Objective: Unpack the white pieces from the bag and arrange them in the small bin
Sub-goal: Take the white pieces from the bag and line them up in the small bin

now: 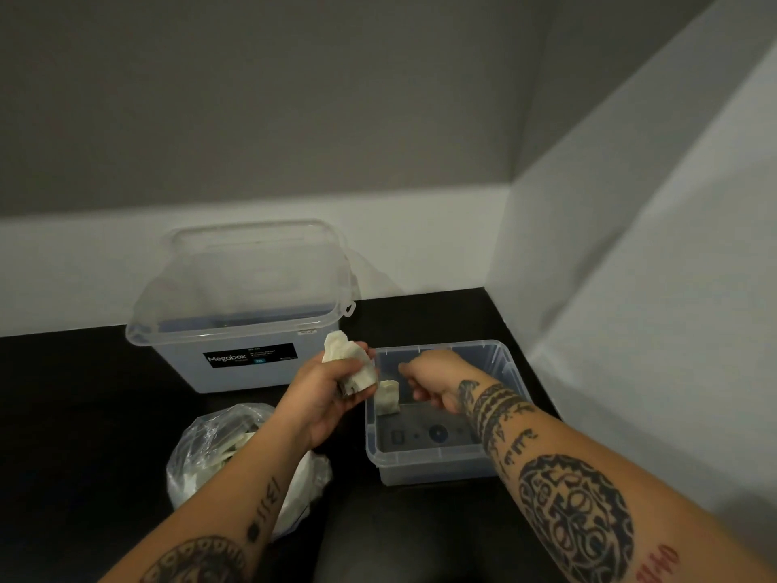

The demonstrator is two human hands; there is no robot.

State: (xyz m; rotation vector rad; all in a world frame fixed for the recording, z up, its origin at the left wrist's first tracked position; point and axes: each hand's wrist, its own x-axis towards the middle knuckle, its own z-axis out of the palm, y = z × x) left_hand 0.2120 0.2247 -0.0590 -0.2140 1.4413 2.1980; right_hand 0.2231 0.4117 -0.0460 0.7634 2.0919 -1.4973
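Black bench (pixel 84 393) set in a corner. Grey wall (pixel 294 98) with a white lower band behind it, white panel (pixel 630 267) on the right. Large clear lidded box (pixel 235 330) with a black label stands at the back left. The small bin (pixel 424 456), clear plastic, sits to the right of and nearer than the box. Clear plastic bag (pixel 202 452) lies front left with more white pieces visible inside.

Both forearms reach forward from the bottom edge. Left hand (pixel 323 397) is raised between the box and the small bin, just beside the bin's left rim. Its fingers (pixel 332 370) are wrapped round a bundle of white pieces (pixel 351 363). Right hand (pixel 433 378) hovers over the small bin's far half, wrist bent down. Its fingers (pixel 405 367) are loosely curled with nothing seen in them.

One white piece (pixel 387 397) stands upright inside the small bin against the left wall, just below the left hand.
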